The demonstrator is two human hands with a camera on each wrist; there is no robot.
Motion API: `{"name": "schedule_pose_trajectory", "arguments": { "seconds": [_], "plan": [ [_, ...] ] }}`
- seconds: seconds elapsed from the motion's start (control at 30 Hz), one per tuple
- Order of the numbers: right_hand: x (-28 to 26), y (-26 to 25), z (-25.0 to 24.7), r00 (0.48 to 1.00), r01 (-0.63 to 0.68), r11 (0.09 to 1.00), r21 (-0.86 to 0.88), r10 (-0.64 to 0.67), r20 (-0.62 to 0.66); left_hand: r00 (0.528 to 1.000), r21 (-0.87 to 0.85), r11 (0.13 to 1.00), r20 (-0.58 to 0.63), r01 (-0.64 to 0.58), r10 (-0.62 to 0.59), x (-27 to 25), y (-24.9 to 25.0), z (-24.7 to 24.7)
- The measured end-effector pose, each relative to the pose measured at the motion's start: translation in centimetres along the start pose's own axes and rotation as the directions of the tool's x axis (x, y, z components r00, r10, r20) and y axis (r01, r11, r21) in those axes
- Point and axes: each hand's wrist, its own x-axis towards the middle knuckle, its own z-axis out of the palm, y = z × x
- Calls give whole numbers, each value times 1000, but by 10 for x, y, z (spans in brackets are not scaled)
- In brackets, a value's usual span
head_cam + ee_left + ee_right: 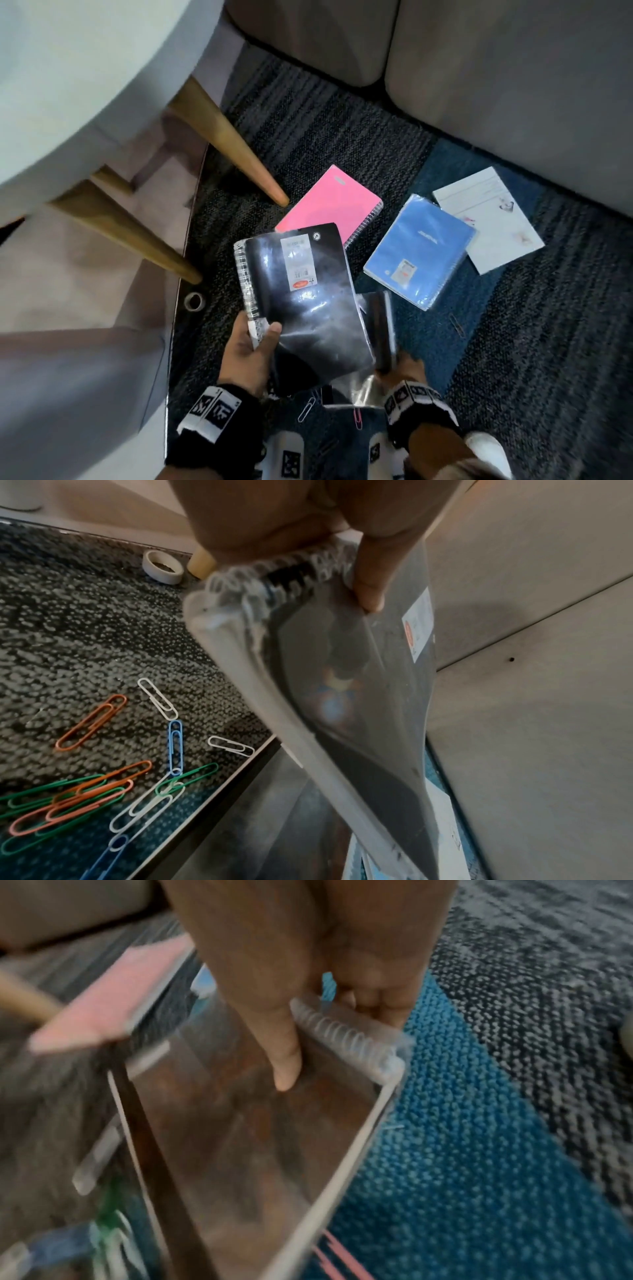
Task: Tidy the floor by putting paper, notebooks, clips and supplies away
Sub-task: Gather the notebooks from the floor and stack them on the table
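Observation:
My left hand (255,346) grips a black spiral notebook (308,291) in shiny plastic wrap by its spiral corner, lifted above the carpet; in the left wrist view the thumb (369,588) presses on its cover (342,696). My right hand (407,370) holds a second dark spiral notebook (378,318), mostly hidden under the first, with the thumb (287,1064) on its cover (257,1137). A pink notebook (330,202), a blue notebook (418,250) and a white pad (489,219) lie on the carpet. Coloured paper clips (103,791) are scattered below my hands.
A roll of tape (193,301) sits at the carpet edge by a wooden chair leg (137,236); another leg (236,147) stands near the pink notebook. A grey sofa (479,85) borders the far side. One dark clip (457,323) lies right of the notebooks.

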Motion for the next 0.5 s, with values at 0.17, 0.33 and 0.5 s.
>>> {"name": "schedule_pose_trajectory", "arguments": {
  "seconds": [0.17,0.33,0.5],
  "plan": [
    [-47,-19,-58,981,189,966,178,-192,-4,1000,-17,1000,-20,13,-13,-20,27,-4],
    [-109,-40,-112,895,399,912,91,-367,-253,1000,29,999,8,-22,22,-48,64,0],
    [-180,-57,-169,756,555,826,99,-451,-474,999,34,999,38,-10,9,-80,112,12]
  ]
}}
